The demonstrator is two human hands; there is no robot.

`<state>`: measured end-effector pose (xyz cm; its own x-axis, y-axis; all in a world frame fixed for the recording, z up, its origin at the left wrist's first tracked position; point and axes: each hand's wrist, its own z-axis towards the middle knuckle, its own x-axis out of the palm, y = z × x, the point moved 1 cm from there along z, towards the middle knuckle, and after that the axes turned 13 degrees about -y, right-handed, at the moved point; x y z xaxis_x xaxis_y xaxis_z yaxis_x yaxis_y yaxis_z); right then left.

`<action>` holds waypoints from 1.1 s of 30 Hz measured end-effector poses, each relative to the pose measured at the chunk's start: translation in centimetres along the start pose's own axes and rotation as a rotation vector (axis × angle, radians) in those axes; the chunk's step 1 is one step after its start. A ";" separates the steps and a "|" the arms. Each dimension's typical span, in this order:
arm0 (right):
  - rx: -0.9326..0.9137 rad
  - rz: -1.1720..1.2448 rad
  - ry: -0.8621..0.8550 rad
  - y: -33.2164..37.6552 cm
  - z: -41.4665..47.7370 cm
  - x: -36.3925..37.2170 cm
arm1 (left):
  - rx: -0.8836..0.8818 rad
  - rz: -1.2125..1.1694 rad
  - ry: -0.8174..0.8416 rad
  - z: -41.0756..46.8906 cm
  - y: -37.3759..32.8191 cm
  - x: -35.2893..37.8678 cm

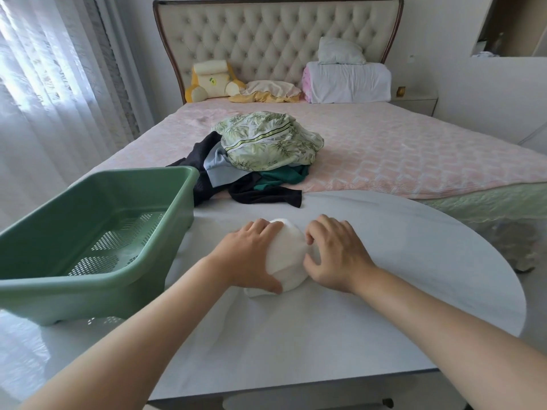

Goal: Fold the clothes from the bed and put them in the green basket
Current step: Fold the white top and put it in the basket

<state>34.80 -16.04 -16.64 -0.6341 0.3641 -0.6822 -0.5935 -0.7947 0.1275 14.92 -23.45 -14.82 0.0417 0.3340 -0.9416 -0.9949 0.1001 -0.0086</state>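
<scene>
The green basket (88,300) sits empty at the worktop's (384,261) left edge, within reach for stowing. Beyond the far edge, unfolded clothes (266,140) lie heaped on the bed (414,155). At mid-worktop the left grip (251,255) curls round a white garment (285,255), thumb under its near side, while the right grip (334,255) pinches its right side, likely tightening the fold.
</scene>
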 end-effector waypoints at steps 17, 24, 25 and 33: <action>0.005 0.181 0.273 0.7 0.9 3.4 | -0.011 -0.137 -0.074 -1.4 2.1 1.2; -0.111 -0.108 0.270 1.4 2.9 4.0 | 0.004 -0.195 -0.193 -1.1 2.6 2.0; -0.087 -0.047 0.306 1.3 3.0 4.0 | 0.009 -0.209 -0.188 -1.2 3.1 2.1; -0.043 0.072 0.397 0.9 3.1 4.6 | -0.052 -0.156 -0.062 -0.6 3.4 0.9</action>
<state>29.77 -13.58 -17.43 -0.4275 0.0979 -0.8987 -0.5285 -0.8336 0.1605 11.51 -23.37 -15.89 0.1997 0.3757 -0.9050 -0.9793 0.1066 -0.1718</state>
